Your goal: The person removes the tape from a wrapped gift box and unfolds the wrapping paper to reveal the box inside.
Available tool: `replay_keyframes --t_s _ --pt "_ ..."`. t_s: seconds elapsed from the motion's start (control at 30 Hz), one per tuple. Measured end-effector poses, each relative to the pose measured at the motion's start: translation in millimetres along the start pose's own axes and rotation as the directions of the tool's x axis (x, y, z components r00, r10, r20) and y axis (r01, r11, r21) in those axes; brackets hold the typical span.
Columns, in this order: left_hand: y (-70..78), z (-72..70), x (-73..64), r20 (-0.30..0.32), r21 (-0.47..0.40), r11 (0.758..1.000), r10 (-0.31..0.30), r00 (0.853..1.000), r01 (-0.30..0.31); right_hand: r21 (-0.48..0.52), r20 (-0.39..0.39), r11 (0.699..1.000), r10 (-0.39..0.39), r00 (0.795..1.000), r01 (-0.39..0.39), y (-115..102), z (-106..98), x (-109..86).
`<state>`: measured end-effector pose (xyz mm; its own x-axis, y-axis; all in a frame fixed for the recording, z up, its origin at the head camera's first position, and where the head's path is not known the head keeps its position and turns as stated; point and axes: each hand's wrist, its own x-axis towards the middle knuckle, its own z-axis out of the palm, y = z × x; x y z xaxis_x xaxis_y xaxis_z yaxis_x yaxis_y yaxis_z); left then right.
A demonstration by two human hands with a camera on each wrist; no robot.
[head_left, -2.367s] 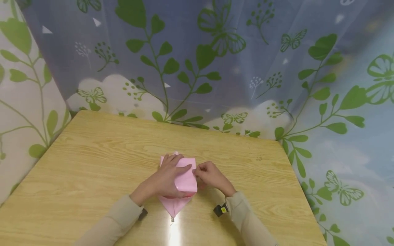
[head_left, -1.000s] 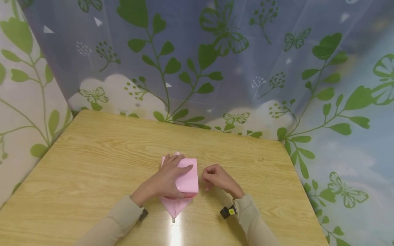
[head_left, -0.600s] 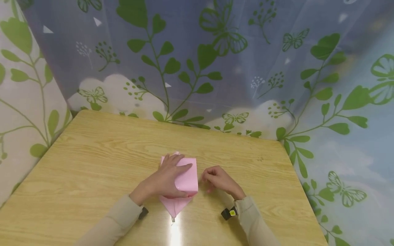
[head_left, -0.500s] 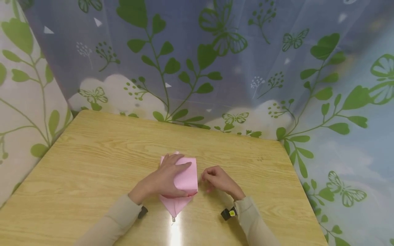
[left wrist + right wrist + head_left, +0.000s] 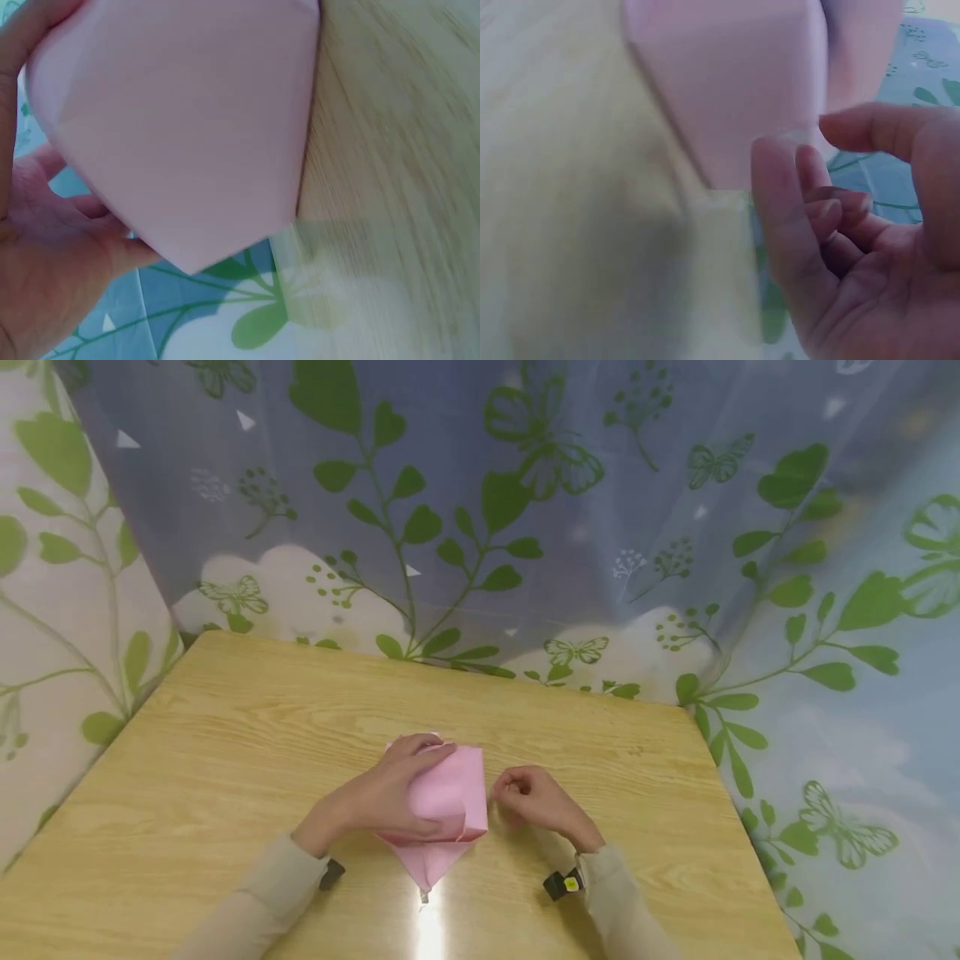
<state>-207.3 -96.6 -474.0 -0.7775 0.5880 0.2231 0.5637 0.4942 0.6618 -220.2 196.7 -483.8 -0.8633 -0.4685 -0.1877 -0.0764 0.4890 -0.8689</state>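
1. One pink, box-shaped package of folded paper (image 5: 450, 785): we find it on the pale yellow wood-grain desk (image 5: 262, 735), between the two hands.
2. One pointed pink paper flap (image 5: 427, 860), jutting from the package's near end toward the person; a fold above it gapes. We note a small greyish tab (image 5: 424, 897) at its tip, material unclear.
3. One bare left hand (image 5: 375, 795): grip clamped on the package, fingers over the top and left, thumb along the near end.
4. One bare right hand (image 5: 542, 799): just beside the package's right side, thumb and index fingertips near each other. We make out a faint clear sliver (image 5: 789, 136) there, perhaps tape; whether the grip is clamped on it, we cannot tell.
5. Step in hand: in our judgement, wrapping, with the near end not yet closed.
6. Next move: we judge it calls for a steady left hold, the gaping fold pressed flat and the pointed flap brought up over it.
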Motion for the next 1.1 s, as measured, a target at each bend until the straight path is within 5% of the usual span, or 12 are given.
replay_keyframes --t_s 0.23,0.4,0.5,0.6,0.67,0.77,0.87,1.0,1.1 --pt "-10.2 -7.4 -6.7 -0.016 -0.076 0.997 0.018 1.000 -0.019 -0.001 0.009 0.997 -0.081 0.997 0.081 -10 -13 -8.8" --pt "-17.9 -11.9 -11.3 -0.034 -0.101 0.994 0.032 0.999 -0.036 -0.115 -0.027 0.966 -0.238 0.971 0.233 -24 -6 -2.1" --pt "-22.3 -14.9 -13.7 -0.036 -0.105 0.993 0.050 0.998 -0.054 -0.203 0.018 0.912 -0.359 0.933 0.355 -34 7 7.8" --pt "-25.2 -19.1 -16.6 -0.045 -0.089 0.994 0.067 0.997 -0.071 -0.308 0.127 0.822 -0.465 0.876 0.480 -44 23 18.0" --pt "-26.6 -21.7 -19.0 -0.061 -0.054 0.995 0.083 0.995 -0.087 -0.355 0.207 0.770 -0.489 0.847 0.531 -49 32 22.8" --pt "-27.3 -24.6 -21.8 -0.092 0.014 0.991 0.133 0.987 -0.133 -0.402 0.299 0.734 -0.460 0.836 0.548 -54 43 27.1" --pt "-27.6 -25.7 -24.0 -0.127 0.124 0.967 0.240 0.962 -0.224 -0.418 0.344 0.737 -0.413 0.843 0.531 -55 48 28.9" --pt "-27.0 -26.4 -27.7 -0.170 0.270 0.892 0.416 0.893 -0.363 -0.453 0.337 0.718 -0.411 0.847 0.529 -57 50 28.1" --pt "-25.3 -29.5 -30.6 -0.190 0.319 0.839 0.512 0.838 -0.441 -0.550 0.300 0.643 -0.443 0.845 0.532 -61 51 24.9"
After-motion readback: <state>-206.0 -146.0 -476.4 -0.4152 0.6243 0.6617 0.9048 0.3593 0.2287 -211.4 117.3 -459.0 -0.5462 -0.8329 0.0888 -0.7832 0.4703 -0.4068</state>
